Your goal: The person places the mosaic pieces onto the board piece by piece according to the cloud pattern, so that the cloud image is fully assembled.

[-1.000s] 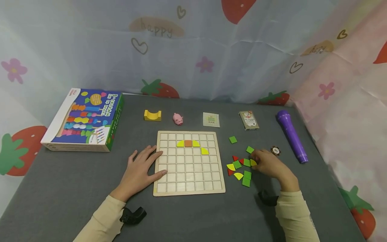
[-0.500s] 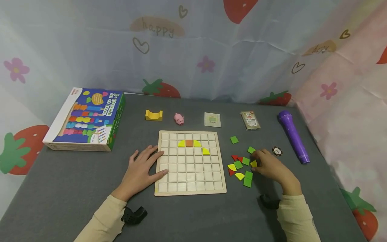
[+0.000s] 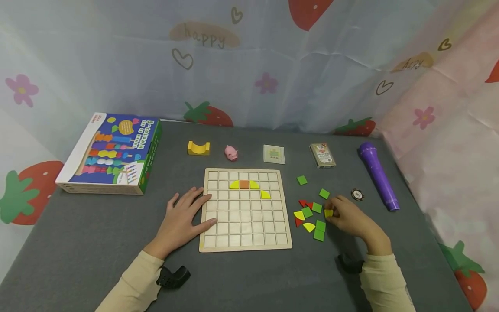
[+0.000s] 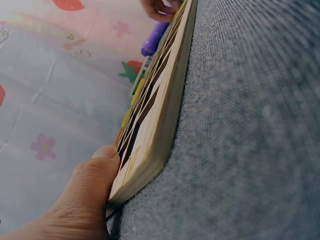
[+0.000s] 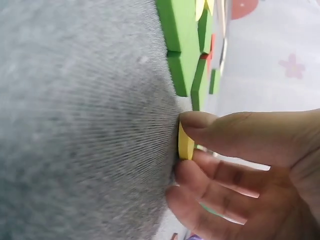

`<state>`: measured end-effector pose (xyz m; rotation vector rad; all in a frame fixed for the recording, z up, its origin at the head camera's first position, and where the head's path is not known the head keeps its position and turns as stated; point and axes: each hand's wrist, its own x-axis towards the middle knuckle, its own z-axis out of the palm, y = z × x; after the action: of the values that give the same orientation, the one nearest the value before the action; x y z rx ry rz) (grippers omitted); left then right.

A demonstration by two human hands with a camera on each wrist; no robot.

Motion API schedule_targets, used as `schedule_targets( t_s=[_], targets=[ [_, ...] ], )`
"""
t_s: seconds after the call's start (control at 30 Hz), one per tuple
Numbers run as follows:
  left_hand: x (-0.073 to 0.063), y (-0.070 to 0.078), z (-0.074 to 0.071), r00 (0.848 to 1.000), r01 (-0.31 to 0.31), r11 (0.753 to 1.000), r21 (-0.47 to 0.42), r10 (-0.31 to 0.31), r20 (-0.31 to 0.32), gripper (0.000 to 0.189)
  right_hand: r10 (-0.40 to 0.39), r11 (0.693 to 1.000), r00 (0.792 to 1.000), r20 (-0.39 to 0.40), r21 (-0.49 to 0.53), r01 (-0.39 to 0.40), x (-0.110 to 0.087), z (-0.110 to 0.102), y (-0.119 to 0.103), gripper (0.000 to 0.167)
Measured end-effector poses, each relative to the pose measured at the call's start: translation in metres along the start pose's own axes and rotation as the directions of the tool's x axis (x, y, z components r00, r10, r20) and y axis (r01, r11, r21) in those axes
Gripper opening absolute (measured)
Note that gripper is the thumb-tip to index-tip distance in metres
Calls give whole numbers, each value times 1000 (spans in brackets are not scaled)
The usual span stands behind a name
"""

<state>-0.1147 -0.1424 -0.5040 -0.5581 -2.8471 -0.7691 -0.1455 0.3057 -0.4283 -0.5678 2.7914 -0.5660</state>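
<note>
My left hand (image 3: pixel 182 216) rests with spread fingers on the left edge of a wooden grid board (image 3: pixel 245 248). In the left wrist view its thumb (image 4: pixel 95 175) lies on the board's rim. On the board sit an orange square tile (image 3: pixel 244 185) and a few yellow quarter-round tiles, one of them a yellow tile (image 3: pixel 265 195) at the right. Right of the board, my right hand (image 3: pixel 348 219) pinches a yellow tile (image 5: pixel 185 142) between thumb and fingers, close to the cloth. Beside it lie loose green tiles (image 3: pixel 319 230), red tiles (image 3: pixel 299 222) and yellow tiles (image 3: pixel 309 227).
A toy box (image 3: pixel 111 156) stands at the left. Along the back are a yellow block (image 3: pixel 199 149), a pink pig (image 3: pixel 231 153), a pattern card (image 3: pixel 274 154) and a playing-card box (image 3: pixel 322 155). A purple microphone-shaped object (image 3: pixel 378 177) and a round chip (image 3: pixel 357 194) lie right.
The yellow tile at my right fingertips has turned and shifted slightly right, away from the green tile beside it. My left hand stays on the board.
</note>
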Motion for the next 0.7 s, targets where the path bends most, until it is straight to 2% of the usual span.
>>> schedule_targets(
  t_s=[0.17,0.3,0.47,0.7],
  targets=[
    [0,0,-1,1000,-7,1000,-7,7,-5,70,-10,998,1000,-30,-55,8,6,-5,-8,16],
    [-1,0,-2,1000,-7,1000,-11,7,-5,69,-33,997,999,-27,-70,32,14,-7,-26,16],
    [-1,0,-1,1000,-6,1000,-13,6,-2,69,-87,994,996,17,-61,88,29,-5,-58,18],
    [0,1,-2,1000,-6,1000,-13,6,-6,69,-137,988,987,90,-66,143,55,12,-97,23]
  ],
)
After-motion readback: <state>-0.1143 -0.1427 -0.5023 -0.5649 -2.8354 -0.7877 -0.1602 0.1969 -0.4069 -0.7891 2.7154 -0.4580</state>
